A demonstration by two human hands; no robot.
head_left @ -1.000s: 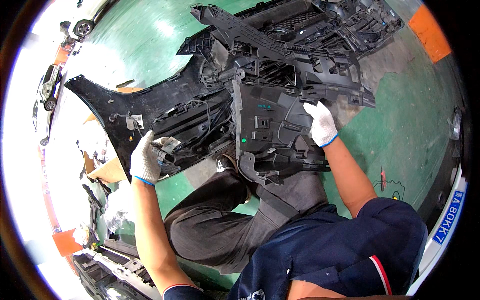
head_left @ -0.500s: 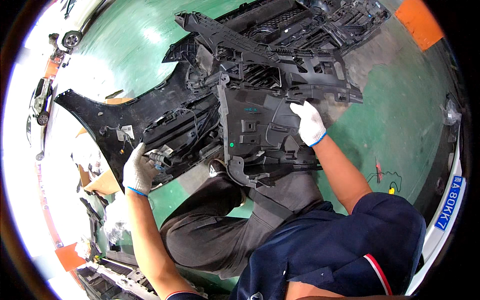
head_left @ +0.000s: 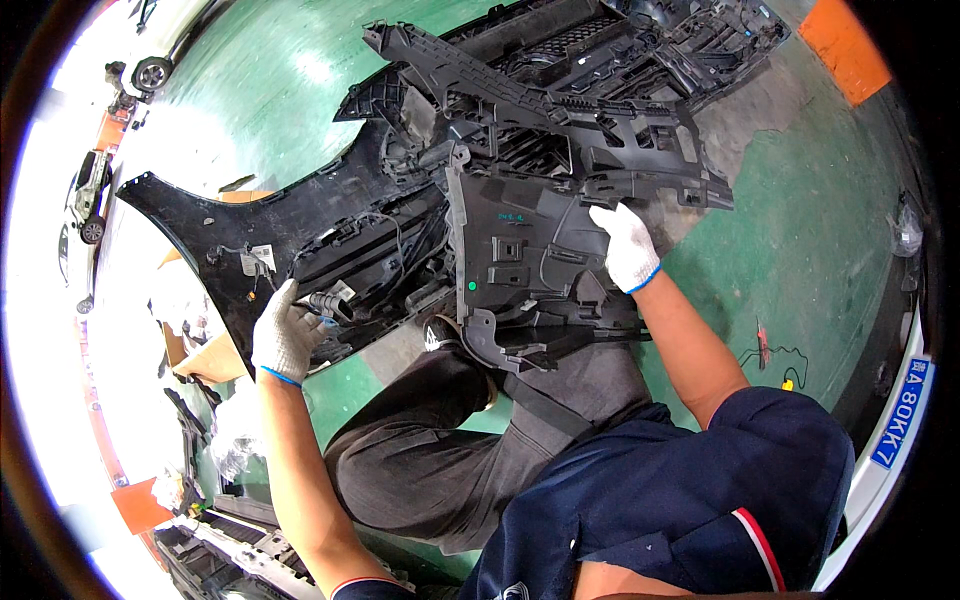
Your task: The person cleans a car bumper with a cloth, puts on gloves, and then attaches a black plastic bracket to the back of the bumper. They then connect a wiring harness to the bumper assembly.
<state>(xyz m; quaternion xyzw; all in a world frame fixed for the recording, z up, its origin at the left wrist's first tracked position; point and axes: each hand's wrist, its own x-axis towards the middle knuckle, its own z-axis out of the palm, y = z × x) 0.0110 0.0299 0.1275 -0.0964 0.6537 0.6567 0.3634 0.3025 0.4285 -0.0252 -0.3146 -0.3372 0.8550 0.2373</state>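
Both my hands wear white knit gloves with blue cuffs. My right hand (head_left: pixel 630 250) grips the right edge of a black moulded plastic panel (head_left: pixel 530 235), thumb on its near face; the other fingers are partly hidden. A green dot and small green handwriting mark this panel, which leans upright by my knee. My left hand (head_left: pixel 285 335) is at the lower end of a large black car bumper cover (head_left: pixel 230 235), its thumb raised and fingers apart, beside a short dark ribbed connector piece (head_left: pixel 330 306). Whether it touches the cover is hard to see.
A long black bracket-like trim piece (head_left: pixel 480 80) lies across more black car parts (head_left: pixel 700 50) at the back. Green floor (head_left: pixel 790 210) spreads to the right, with a thin cable and yellow tag (head_left: pixel 787 384). An open cardboard box (head_left: pixel 210 355) stands left; a white car's rear edge (head_left: pixel 900 480) is at right.
The whole view has shifted slightly, so everything sits a little farther right. My hands keep nearly the same places on the parts.
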